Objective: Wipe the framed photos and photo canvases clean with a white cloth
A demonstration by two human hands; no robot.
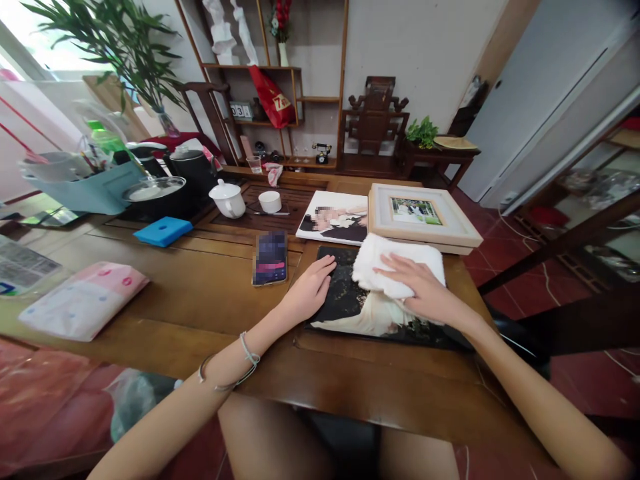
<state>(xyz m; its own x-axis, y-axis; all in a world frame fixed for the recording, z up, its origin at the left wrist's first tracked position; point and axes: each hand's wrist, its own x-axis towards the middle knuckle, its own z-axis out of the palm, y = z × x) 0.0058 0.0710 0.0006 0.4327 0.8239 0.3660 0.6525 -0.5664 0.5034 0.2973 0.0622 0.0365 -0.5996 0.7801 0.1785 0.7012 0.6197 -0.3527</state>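
A dark picture panel (345, 287) with a pale gown-like shape printed on it lies flat near the right of the table. My left hand (311, 288) rests on its left edge, fingers stretched out and holding nothing. On the panel's upper right is a folded white towel (423, 257). My right hand (417, 288) presses the towel from above and has hold of it, with its thumb at the lower edge. Part of the panel is hidden beneath the towel and that hand. Just behind lie a photo print (337, 230) and a light wooden picture frame (465, 230).
A phone (271, 260) lies left of my left hand. Farther back stand a white lidded cup (227, 200) and a small white bowl (270, 202). A blue sponge-like block (163, 231), a tissue pack (83, 300) and a light-blue caddy (95, 190) occupy the left.
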